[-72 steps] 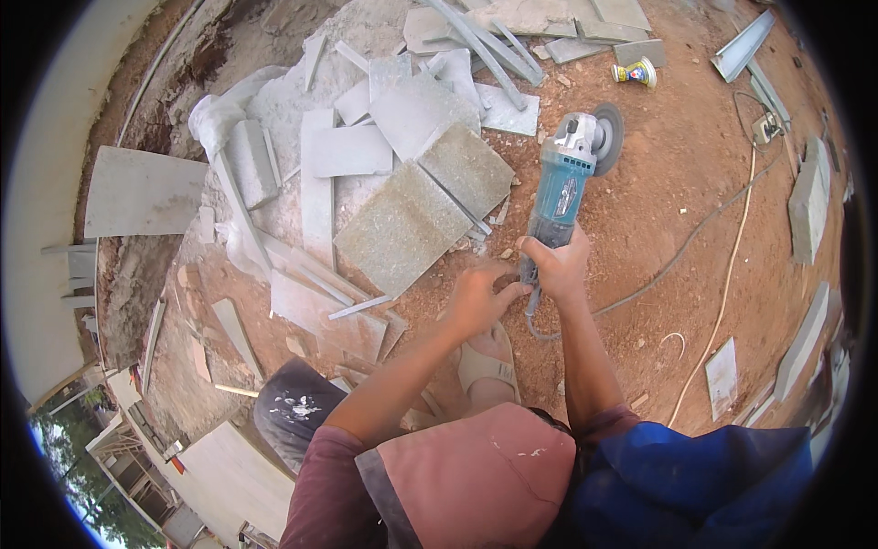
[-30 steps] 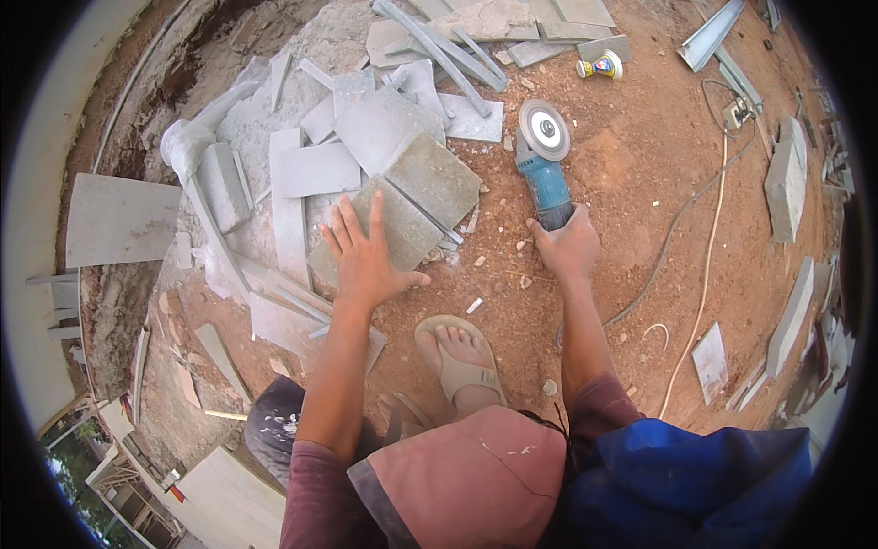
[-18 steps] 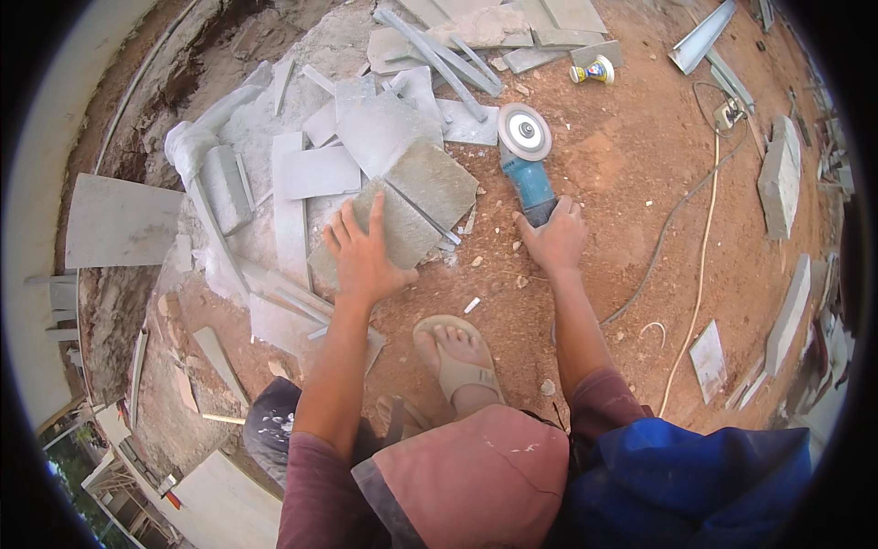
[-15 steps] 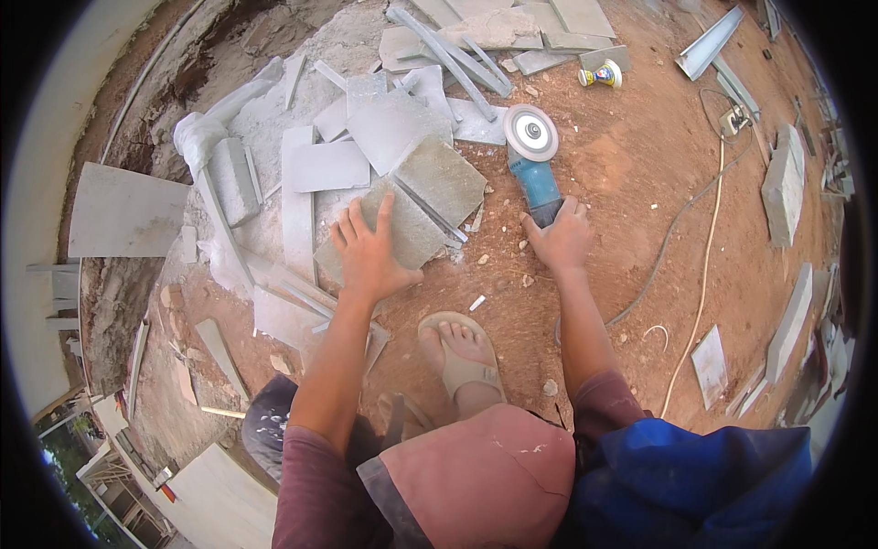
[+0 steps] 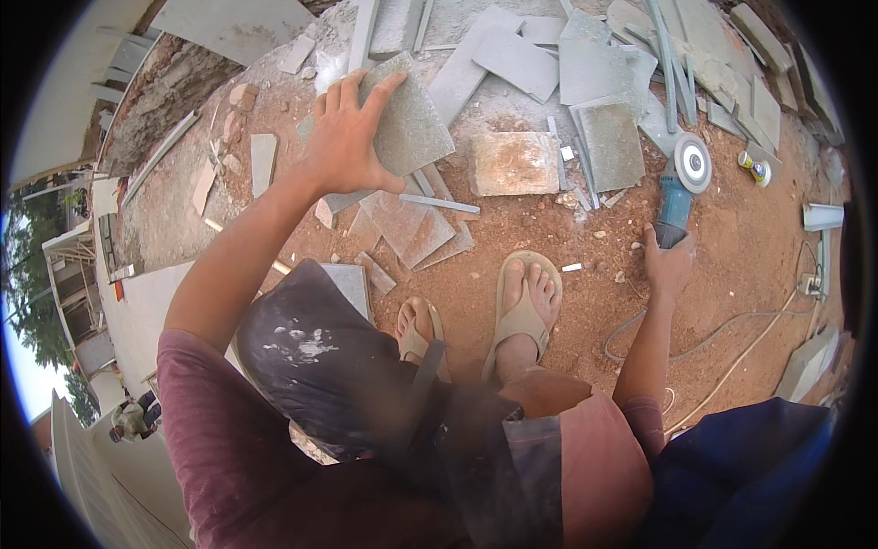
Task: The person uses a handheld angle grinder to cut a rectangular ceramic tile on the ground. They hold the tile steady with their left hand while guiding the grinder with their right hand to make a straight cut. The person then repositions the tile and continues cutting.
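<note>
My left hand (image 5: 343,142) grips a square grey-green stone tile (image 5: 416,119), its fingers over the upper edge and its thumb by the lower corner. My right hand (image 5: 669,263) is wrapped around the black rear grip of a blue angle grinder (image 5: 675,199). The grinder rests on the dirt with its pale round disc (image 5: 692,165) facing up. Between my hands lies a stone block (image 5: 515,165) with a reddish, dusty top. Another grey-green tile (image 5: 611,146) lies to its right, beside narrow cut strips.
Dusty grey tiles (image 5: 517,59) and long strips are heaped at the far side. Cut slabs (image 5: 407,224) lie before my left foot. A grey cord (image 5: 732,325) curves across the dirt at right. A small yellow-and-white container (image 5: 756,169) lies beyond the grinder.
My left hand has taken the tile off the heap and carried it left, baring the reddish block. My view has swung left. My right hand stays on the grinder.
</note>
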Motion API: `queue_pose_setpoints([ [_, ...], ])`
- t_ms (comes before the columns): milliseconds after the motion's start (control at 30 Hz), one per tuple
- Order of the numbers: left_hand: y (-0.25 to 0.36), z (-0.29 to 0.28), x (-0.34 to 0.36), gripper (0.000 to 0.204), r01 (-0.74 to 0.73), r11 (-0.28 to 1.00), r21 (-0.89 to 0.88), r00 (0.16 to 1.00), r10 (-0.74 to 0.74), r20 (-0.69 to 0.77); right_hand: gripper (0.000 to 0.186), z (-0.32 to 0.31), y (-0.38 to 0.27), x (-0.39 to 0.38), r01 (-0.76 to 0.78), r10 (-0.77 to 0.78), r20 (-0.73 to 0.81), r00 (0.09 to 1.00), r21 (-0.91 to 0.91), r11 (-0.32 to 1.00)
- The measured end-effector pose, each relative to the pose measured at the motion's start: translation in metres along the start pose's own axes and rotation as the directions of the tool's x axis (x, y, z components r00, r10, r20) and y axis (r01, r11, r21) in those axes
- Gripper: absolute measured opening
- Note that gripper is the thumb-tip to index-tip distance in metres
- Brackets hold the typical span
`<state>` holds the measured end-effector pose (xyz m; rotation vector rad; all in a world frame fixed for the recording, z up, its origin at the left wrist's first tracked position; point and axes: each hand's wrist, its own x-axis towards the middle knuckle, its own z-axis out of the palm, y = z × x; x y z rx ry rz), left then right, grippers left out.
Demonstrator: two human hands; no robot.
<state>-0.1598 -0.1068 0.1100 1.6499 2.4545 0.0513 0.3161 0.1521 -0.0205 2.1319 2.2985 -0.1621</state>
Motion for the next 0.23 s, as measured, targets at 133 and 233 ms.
queue_pose_setpoints([
  [133,-0.05,0.019,-0.088,0.137,0.199,0.978,-0.066,0.98,-0.198,0.02,0.096,0.005,0.012,-0.002,0.059,-0.057,-0.05,0.997,0.037,0.998],
  [233,-0.072,0.064,-0.173,0.139,0.316,0.94,-0.124,0.948,-0.308,0.084,0.098,0.002,0.009,-0.008,0.024,-0.023,-0.008,1.0,0.043,0.999],
])
